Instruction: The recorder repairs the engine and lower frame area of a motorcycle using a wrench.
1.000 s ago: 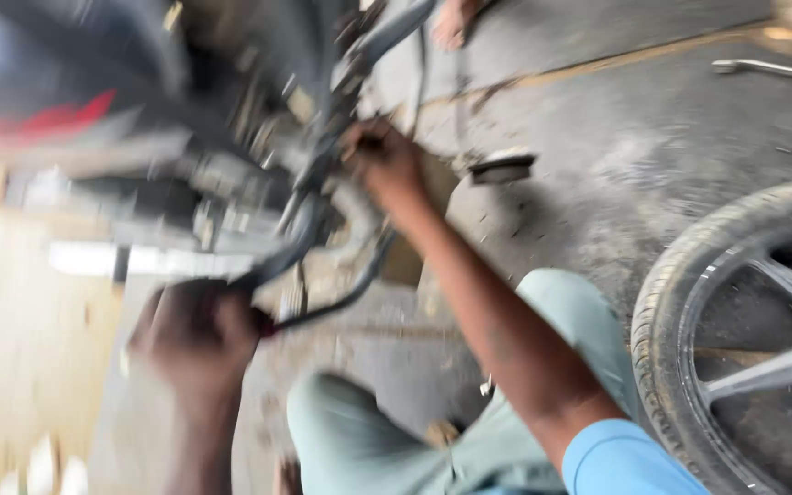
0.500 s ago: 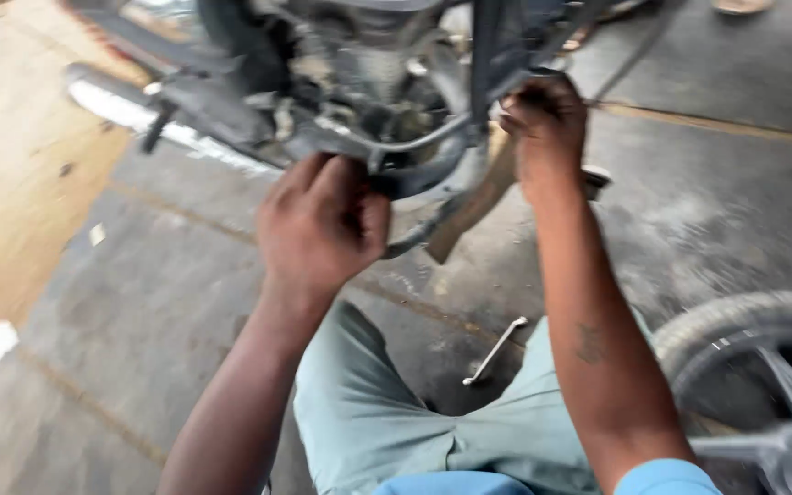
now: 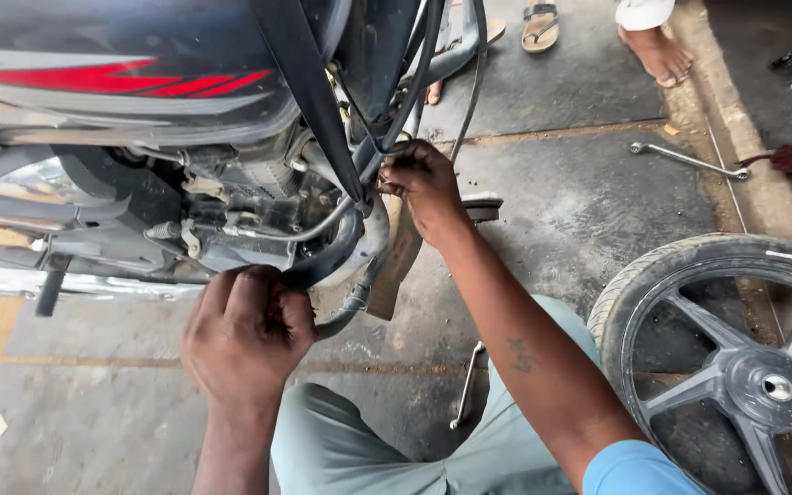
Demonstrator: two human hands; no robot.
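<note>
— Where are the hands?

— Both are under the motorcycle [image 3: 139, 119], at its engine [image 3: 240, 206]. The left hand [image 3: 247, 332] is curled shut around the lower end of the curved exhaust pipe [image 3: 359, 243], just below the engine. The right hand [image 3: 425, 186] is higher up, its fingers closed on a bundle of black cables [image 3: 414, 92] that runs down beside the frame.

— What lies around them?

— A loose wheel [image 3: 735, 357] with a black tyre and dark spokes lies flat on the concrete floor [image 3: 579, 202] to the right. A spanner [image 3: 689, 160] lies farther off near a yellowish strip, and another spanner [image 3: 467, 385] lies on the floor close to the person's knee. At the top edge, someone else's feet in sandals [image 3: 598, 27] stand on the floor.
</note>
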